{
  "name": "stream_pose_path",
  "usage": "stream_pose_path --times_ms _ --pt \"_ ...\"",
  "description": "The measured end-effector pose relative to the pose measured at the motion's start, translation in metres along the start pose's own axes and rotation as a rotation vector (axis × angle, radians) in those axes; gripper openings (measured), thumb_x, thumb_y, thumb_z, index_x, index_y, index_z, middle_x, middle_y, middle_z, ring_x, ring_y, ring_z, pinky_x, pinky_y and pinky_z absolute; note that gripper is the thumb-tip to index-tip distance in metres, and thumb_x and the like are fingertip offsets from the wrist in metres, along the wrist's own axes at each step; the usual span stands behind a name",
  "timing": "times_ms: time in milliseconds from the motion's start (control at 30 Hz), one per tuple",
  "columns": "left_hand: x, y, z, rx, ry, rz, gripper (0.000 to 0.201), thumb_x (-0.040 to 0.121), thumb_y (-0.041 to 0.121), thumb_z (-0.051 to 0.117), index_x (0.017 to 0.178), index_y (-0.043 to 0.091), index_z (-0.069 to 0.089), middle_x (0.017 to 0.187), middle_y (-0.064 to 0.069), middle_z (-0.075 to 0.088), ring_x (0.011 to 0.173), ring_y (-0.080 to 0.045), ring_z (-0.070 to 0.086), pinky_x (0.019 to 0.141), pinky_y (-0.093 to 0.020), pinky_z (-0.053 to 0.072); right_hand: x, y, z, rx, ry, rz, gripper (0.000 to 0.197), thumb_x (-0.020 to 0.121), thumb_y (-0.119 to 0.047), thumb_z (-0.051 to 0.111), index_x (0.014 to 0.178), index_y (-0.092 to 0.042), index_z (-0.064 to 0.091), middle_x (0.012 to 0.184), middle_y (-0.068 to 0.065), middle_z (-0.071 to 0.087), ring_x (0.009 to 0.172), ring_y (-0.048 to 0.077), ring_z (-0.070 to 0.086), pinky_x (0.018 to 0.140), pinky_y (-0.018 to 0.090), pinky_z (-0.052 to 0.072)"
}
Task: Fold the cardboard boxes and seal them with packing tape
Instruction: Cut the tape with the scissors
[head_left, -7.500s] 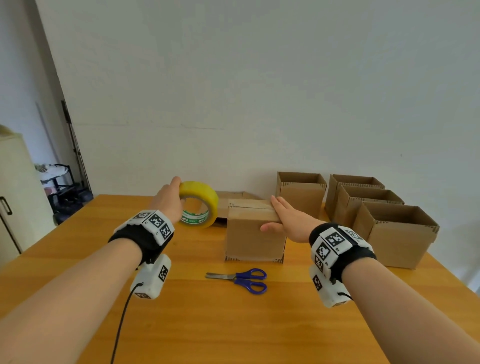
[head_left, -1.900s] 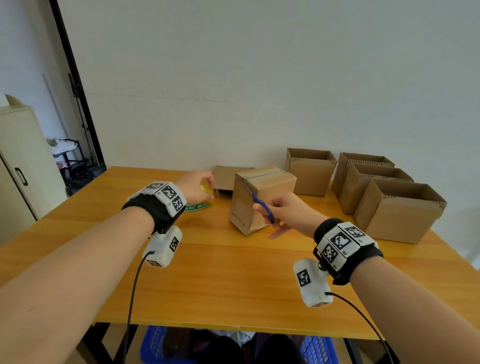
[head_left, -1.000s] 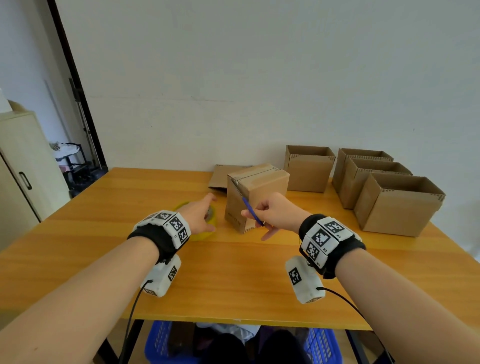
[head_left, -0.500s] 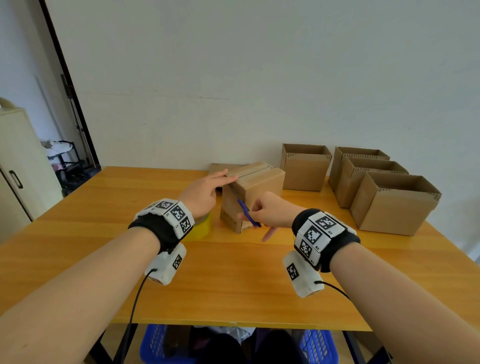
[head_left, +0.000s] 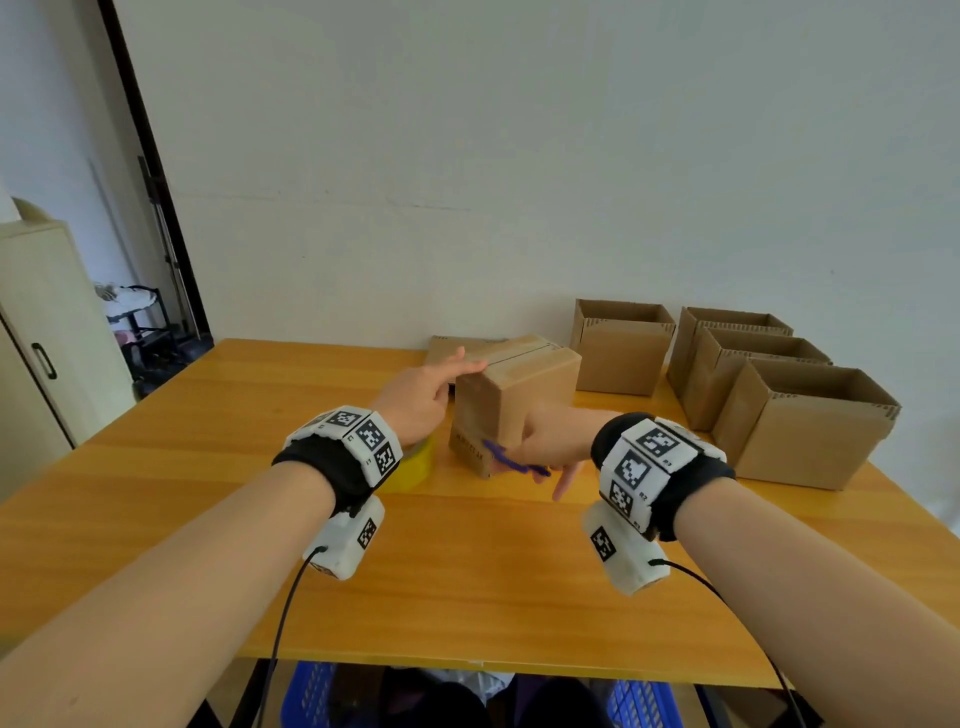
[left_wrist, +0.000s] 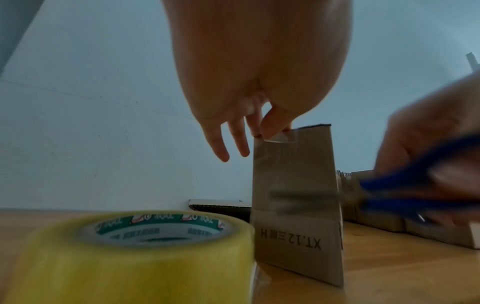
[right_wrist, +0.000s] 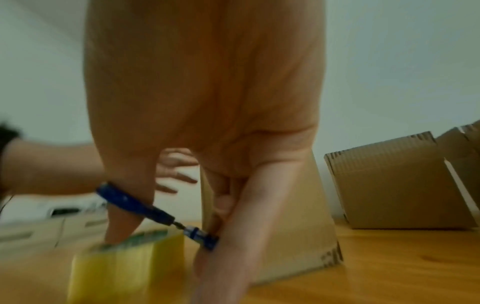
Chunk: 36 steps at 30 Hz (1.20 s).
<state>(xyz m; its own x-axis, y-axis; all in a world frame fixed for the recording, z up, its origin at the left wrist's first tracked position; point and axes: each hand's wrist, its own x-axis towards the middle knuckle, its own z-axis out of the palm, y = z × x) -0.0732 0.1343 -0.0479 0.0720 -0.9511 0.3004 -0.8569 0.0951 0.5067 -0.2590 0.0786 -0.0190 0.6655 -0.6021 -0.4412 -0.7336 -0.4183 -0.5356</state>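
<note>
My left hand (head_left: 421, 397) lies with fingers straight along the top edge of the closed box (head_left: 524, 395), fingertips pressing where the tape end (left_wrist: 281, 137) turns over the near wall, as the left wrist view shows. The box stands just beyond and to the right of that hand, directly in front of my right hand (head_left: 550, 441). Its taped seam runs away from me and to the right across the top, so any smoothing has to follow that line.

My right hand is curled round the blue-handled scissors (head_left: 511, 460), low against the near lower corner of the box; the blades are blurred, and I cannot tell whether they are parted.

The tape roll (head_left: 413, 462) sits flat on the worktop (head_left: 467, 571) under my left wrist, just beside the box's left wall. My left hand is the nearer one to the seam, so I judge it should rub the strip down.
</note>
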Motion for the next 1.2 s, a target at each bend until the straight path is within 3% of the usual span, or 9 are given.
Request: stream_pose_path --times_ms 33,100,133,267,367,467,667,867,1200 --pt "0.001 -0.001 -0.001 -0.009 -0.007 0.001 0.051 0.098 0.005 0.033 0.137 0.037 0.044 0.154 0.009 0.023 0.109 -0.011 0.055 0.084 -0.02 0.04 0.003 0.003 0.005 -0.06 -0.02 0.016 0.022 0.093 -0.028 0.059 0.103 -0.01 0.066 0.084 0.01 0.061 0.067 0.016 0.053 0.07 0.035 0.06" --pt "0.004 0.001 -0.002 -0.052 -0.015 -0.013 0.045 0.1 0.011 0.033 0.134 0.037 0.047 0.152 0.013 0.022 0.073 -0.009 0.048 0.07 -0.023 0.041 0.011 0.009 0.012 -0.155 0.052 0.005 0.029 0.089 -0.031 0.065 0.103 -0.006 0.066 0.097 0.011 0.066 0.078 0.02 0.062 0.066 0.032 0.06" --pt "0.005 0.003 -0.003 -0.067 -0.015 -0.022 0.041 0.1 0.015 0.035 0.133 0.035 0.049 0.152 0.011 0.024 0.075 -0.01 0.048 0.074 -0.026 0.041 0.014 0.013 0.013 -0.199 0.102 -0.014 0.028 0.088 -0.031 0.065 0.1 -0.005 0.067 0.097 0.01 0.068 0.08 0.022 0.066 0.064 0.032 0.06" --pt "0.005 0.011 -0.005 -0.032 -0.017 -0.043 0.044 0.093 0.045 0.049 0.131 0.023 0.048 0.144 0.004 0.044 0.129 -0.016 0.045 0.105 -0.032 0.036 0.018 0.018 0.01 -0.373 0.204 -0.04 0.024 0.088 -0.025 0.063 0.103 -0.009 0.071 0.094 0.009 0.071 0.069 0.022 0.066 0.058 0.029 0.056" --pt "0.007 0.015 -0.002 -0.003 0.001 -0.084 0.064 0.078 0.059 0.062 0.126 0.021 0.044 0.134 0.007 0.05 0.121 -0.014 0.049 0.098 -0.032 0.041 0.017 0.019 0.01 -0.452 0.313 -0.083 0.012 0.084 -0.021 0.066 0.093 -0.013 0.067 0.095 0.004 0.067 0.078 0.021 0.06 0.064 0.027 0.048" --pt "0.009 0.015 0.003 0.012 0.053 -0.081 0.065 0.08 0.05 0.065 0.131 0.017 0.041 0.134 0.004 0.05 0.122 -0.016 0.049 0.097 -0.03 0.041 0.015 0.023 0.014 -0.468 0.346 -0.118 0.009 0.082 -0.018 0.068 0.082 -0.022 0.06 0.092 -0.003 0.064 0.081 0.017 0.058 0.065 0.025 0.046" --pt "0.01 0.01 0.007 0.059 0.117 -0.036 0.05 0.085 0.043 0.062 0.129 0.023 0.05 0.156 0.006 0.017 0.142 -0.016 0.023 0.114 -0.037 0.025 0.013 0.033 0.026 -0.487 0.348 -0.187 0.008 0.084 -0.016 0.066 0.091 -0.02 0.064 0.101 -0.001 0.067 0.089 0.019 0.061 0.073 0.029 0.052" --pt "0.011 0.013 0.01 0.131 0.187 -0.003 0.056 0.088 0.042 0.058 0.137 0.018 0.046 0.142 0.003 0.04 0.131 -0.014 0.037 0.105 -0.026 0.03 0.015 0.035 0.032 -0.424 0.314 -0.211 0.009 0.084 -0.017 0.068 0.092 -0.014 0.073 0.099 0.002 0.068 0.082 0.015 0.057 0.071 0.025 0.05" --pt "0.012 0.028 0.018 -0.05 0.141 -0.132 0.057 0.093 0.027 0.055 0.145 0.013 0.034 0.143 -0.006 0.045 0.129 -0.021 0.046 0.102 -0.026 0.036 0.019 0.033 0.033 -0.369 0.27 -0.171 0.019 0.083 -0.022 0.072 0.101 -0.016 0.074 0.1 0.001 0.07 0.088 0.016 0.062 0.08 0.03 0.055"
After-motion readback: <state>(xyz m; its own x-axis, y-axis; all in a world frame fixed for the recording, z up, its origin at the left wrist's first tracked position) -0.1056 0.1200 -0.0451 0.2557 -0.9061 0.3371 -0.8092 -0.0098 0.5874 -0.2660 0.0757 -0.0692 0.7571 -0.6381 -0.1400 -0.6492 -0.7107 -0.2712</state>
